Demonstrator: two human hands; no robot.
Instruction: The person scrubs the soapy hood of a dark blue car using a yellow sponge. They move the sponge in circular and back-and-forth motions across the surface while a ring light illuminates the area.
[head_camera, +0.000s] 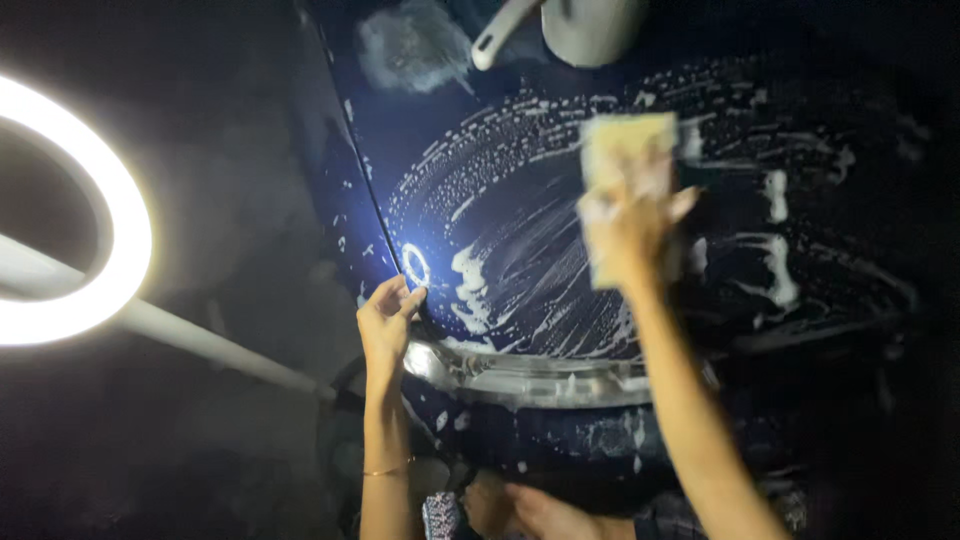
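Note:
A dark blue car panel (520, 170) fills the middle of the head view, streaked with white soap foam. My right hand (625, 235) presses a pale yellow sponge (628, 150) flat against the soapy panel; the hand is blurred. My left hand (388, 320) rests on the panel's left edge, fingers bent around the seam, holding nothing else. A thin bracelet circles that wrist. Below the foam runs a chrome trim strip (520, 378).
A bright ring light (95, 215) on a white pole (215, 348) stands at the left. A grey jug (585, 28) with a handle sits at the top. A foam patch (412, 45) lies at the upper left. The surroundings are dark.

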